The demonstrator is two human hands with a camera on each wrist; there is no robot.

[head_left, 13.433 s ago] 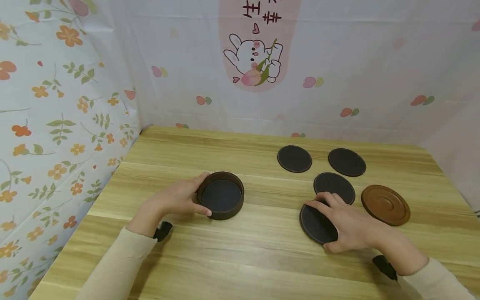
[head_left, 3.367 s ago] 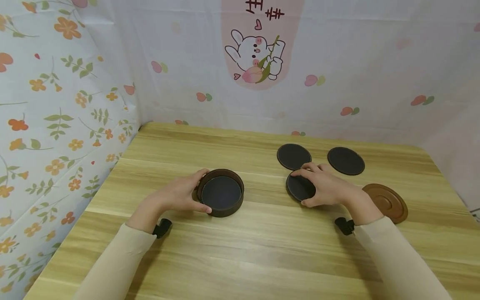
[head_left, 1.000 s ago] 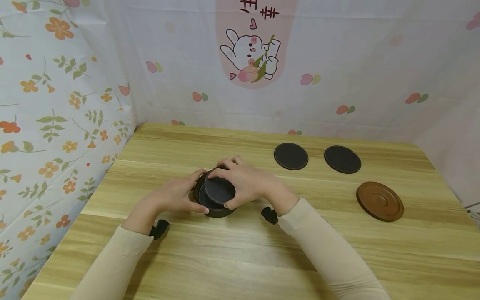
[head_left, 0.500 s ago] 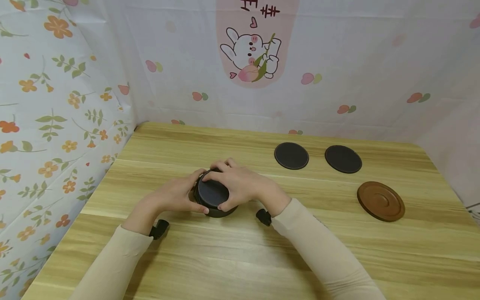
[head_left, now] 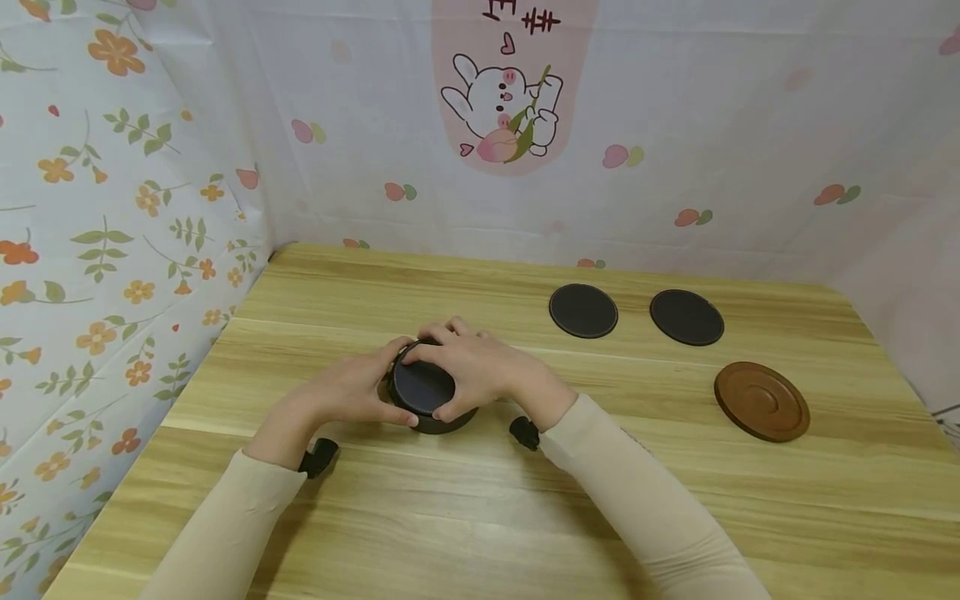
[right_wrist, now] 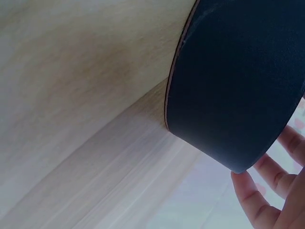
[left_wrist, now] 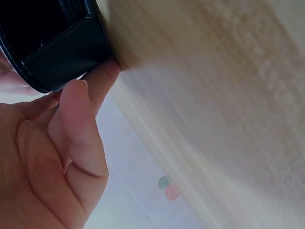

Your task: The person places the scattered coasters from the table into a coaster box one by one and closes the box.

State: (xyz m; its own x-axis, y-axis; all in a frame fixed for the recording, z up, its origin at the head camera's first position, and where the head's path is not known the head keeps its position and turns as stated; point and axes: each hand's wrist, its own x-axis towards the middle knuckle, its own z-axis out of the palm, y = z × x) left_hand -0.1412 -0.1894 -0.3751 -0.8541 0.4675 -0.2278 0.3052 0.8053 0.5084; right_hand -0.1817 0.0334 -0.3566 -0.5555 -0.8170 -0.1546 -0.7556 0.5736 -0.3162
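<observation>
My left hand (head_left: pixel 347 393) grips a round black coaster holder (head_left: pixel 444 423) from its left side, the thumb along the near wall. With my right hand (head_left: pixel 483 367) I pinch a stack of round black coasters (head_left: pixel 423 388) at the mouth of the holder. The stack lies almost level there; how deep it sits is hidden by my fingers. In the left wrist view a slot shows in the wall of the holder (left_wrist: pixel 71 59), with left fingertips under it. In the right wrist view the smooth outer wall (right_wrist: pixel 233 90) fills the upper right, fingertips at its edge.
Two black coasters, one at the back (head_left: pixel 583 311) and another to its right (head_left: pixel 686 317), lie flat on the wooden table (head_left: pixel 450 525). A brown wooden disc with a ringed centre (head_left: pixel 761 402) lies farther right. Printed cloth (head_left: pixel 637 100) hangs behind the table.
My right hand took the third coaster into its stack, carried the stack left to the holder, then levelled and lowered it at the mouth. My left hand has stayed on the holder.
</observation>
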